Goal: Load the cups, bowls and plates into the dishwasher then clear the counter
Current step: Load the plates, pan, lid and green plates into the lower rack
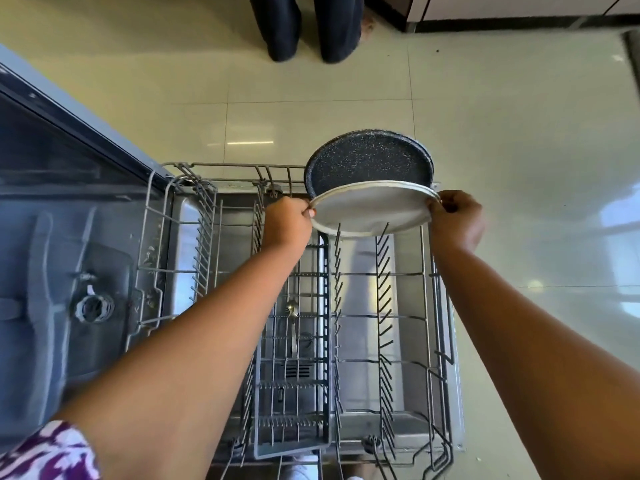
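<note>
The left hand (pixel 289 220) and the right hand (pixel 455 220) each pinch an opposite edge of a pale plate (pixel 370 211), with fingers curled over its cream rim on the left and right sides. The plate is held on edge at the far right of the pulled-out rack (pixel 440 306), its matte, off-white back facing near and its lower edge down among the dark tines. At the right-hand grip the rim looks doubled, but I cannot tell whether that is a second plate. Just behind it, touching or nearly so, stands a dark speckled plate (pixel 369 168), navy with white flecks, its hollow face turned this way.

In the middle of the rack sits a grey cutlery basket (pixel 291 420) holding a single spoon (pixel 292 311). The rest of the rack shows bare wire. The open dishwasher (pixel 69 271) lies to the left. On the far tiled floor (pixel 519 116) stand another person's dark-trousered legs (pixel 304 29).
</note>
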